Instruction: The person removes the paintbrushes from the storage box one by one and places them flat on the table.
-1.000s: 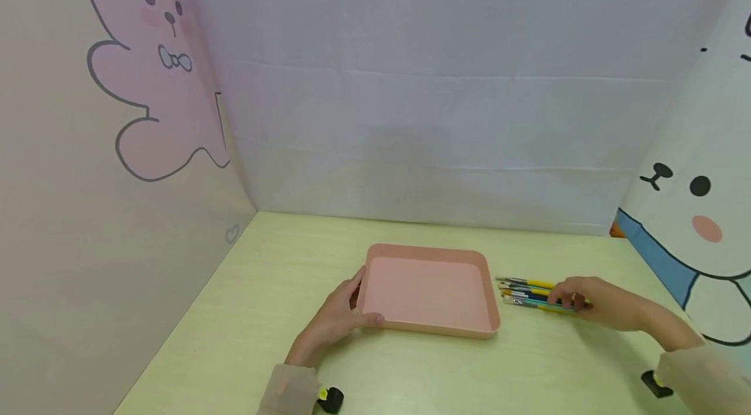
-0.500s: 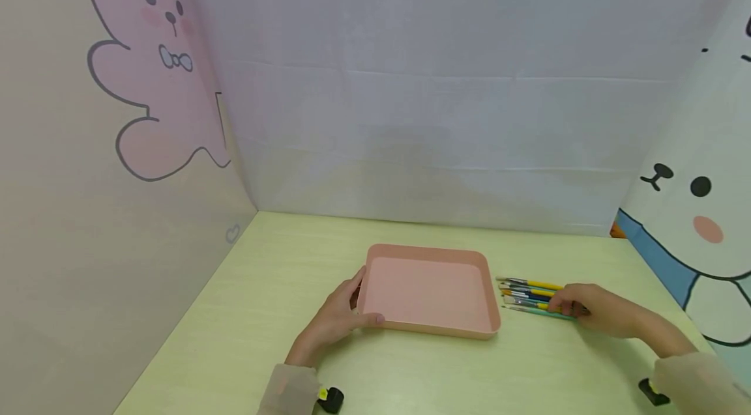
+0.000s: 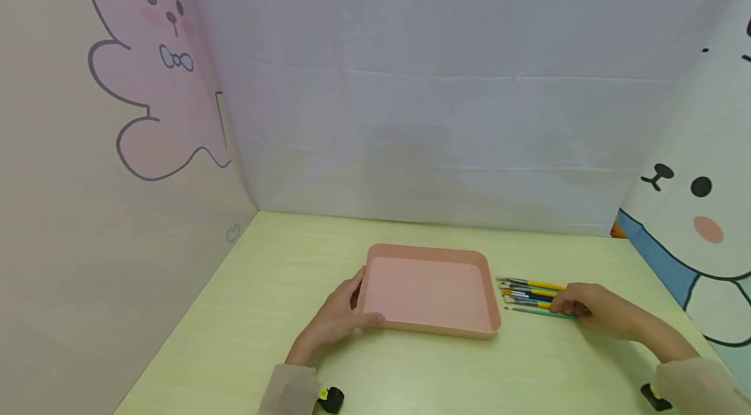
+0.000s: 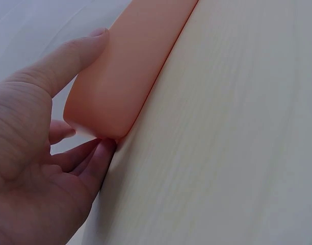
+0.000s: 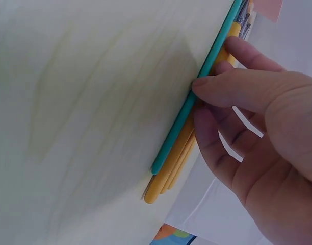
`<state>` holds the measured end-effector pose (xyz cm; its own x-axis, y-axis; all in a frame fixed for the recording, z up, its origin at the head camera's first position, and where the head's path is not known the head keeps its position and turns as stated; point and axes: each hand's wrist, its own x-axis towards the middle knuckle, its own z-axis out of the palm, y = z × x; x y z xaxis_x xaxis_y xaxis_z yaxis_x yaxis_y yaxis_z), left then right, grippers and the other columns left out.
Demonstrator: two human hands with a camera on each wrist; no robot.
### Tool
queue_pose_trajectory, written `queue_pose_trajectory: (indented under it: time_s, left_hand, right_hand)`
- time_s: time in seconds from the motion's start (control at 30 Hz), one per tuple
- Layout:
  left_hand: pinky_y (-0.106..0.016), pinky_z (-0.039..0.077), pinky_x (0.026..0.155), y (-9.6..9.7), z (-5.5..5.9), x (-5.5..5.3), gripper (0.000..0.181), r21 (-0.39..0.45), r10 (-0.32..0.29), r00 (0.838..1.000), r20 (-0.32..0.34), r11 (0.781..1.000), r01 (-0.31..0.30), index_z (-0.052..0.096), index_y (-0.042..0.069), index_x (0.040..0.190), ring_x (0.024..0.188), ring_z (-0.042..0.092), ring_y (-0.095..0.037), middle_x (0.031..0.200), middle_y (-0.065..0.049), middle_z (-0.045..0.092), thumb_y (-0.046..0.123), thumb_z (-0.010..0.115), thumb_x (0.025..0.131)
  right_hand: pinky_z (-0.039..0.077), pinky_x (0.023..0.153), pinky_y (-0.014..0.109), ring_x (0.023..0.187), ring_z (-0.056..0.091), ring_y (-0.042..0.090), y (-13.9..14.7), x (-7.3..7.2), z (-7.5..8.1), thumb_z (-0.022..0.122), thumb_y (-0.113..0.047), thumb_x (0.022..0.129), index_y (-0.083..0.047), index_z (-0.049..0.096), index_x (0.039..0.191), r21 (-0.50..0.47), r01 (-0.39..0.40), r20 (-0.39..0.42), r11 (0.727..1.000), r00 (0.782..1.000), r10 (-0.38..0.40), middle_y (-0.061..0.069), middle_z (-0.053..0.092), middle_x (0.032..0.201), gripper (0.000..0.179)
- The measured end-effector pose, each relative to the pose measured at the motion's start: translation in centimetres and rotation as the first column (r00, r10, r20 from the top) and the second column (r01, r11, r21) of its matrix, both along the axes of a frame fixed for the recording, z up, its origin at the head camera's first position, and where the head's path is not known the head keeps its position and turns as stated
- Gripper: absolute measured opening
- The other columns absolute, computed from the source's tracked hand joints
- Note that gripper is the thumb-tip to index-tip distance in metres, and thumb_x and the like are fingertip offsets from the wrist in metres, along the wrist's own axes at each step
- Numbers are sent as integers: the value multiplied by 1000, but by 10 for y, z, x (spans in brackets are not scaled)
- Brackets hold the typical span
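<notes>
A shallow pink rectangular tray (image 3: 428,291) lies on the table. My left hand (image 3: 337,320) holds its near left corner. In the left wrist view, the thumb (image 4: 79,53) lies against the tray wall (image 4: 125,71) and the fingers curl at the bottom corner. To the right of the tray lie several paintbrushes (image 3: 530,292), bristle ends toward it. My right hand (image 3: 598,311) grips among their handles. The right wrist view shows its thumb (image 5: 217,89) against a teal paintbrush (image 5: 174,135), beside yellow-orange handles (image 5: 169,171). Some handles are hidden by the fingers.
The pale yellow table (image 3: 411,376) ends at a white cloth backdrop (image 3: 440,141). Cloth side panels with cartoon animals stand at left (image 3: 158,76) and right (image 3: 692,239). Black wrist devices show at the left sleeve (image 3: 287,392) and the right sleeve (image 3: 701,382).
My right hand has shifted slightly nearer the front edge. The teal paintbrush now lies a little apart at the near side of the bunch. The left hand and tray have stayed put.
</notes>
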<state>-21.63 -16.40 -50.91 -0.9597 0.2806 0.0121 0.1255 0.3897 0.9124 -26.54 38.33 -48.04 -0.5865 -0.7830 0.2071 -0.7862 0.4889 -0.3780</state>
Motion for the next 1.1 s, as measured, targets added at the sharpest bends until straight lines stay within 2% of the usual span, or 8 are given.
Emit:
queue_pose_trajectory:
  time_s: [0.33,0.53,0.67,0.8,0.97,1.1]
  left_hand:
    - [-52,42,117,3,1,-2,116,-3,-14,1000,7,1000,14,18,12,171,140,53,-29,156,-15,47,33,92,85]
    - [-52,43,117,2,1,-3,117,-15,-7,1000,16,1000,7,18,13,171,141,52,-29,160,-14,44,36,93,84]
    - [-52,43,117,1,1,-4,117,-10,-21,1000,11,1000,21,17,12,171,140,53,-28,159,-14,45,35,92,85]
    - [-52,42,118,-1,2,-5,117,-17,-41,999,7,999,41,17,10,171,141,52,-28,161,-14,44,34,92,85]
    - [-50,43,118,-7,4,-5,117,-37,-53,999,11,998,53,15,9,171,142,52,-28,163,-14,42,33,91,86]
    - [-49,43,118,-16,9,-4,116,-43,-41,999,32,998,43,14,13,172,145,50,-33,166,-14,39,34,91,87]
  right_hand:
    - [47,61,24,77,51,0,0,9,0,81,21,75,-11,74,107,-21,60,-15,998,998,-60,-10,64,92,45]
    - [39,60,22,76,44,-3,-4,16,6,84,15,76,-14,74,104,-1,130,-61,992,990,-130,-16,55,85,41]
    - [45,60,24,77,48,-4,-7,24,14,85,8,78,-13,75,105,29,221,-73,975,973,-219,-15,59,88,36]
    - [52,65,27,81,54,-4,-11,33,23,87,3,80,-13,75,110,60,315,-106,947,945,-308,-15,62,94,36]
    - [58,72,30,86,61,0,-19,40,34,88,1,79,-14,76,114,58,370,-181,927,917,-355,-15,66,100,39]
    - [59,75,33,89,64,6,-26,44,39,88,-1,79,-14,76,115,60,398,-205,915,902,-379,-13,67,102,40]
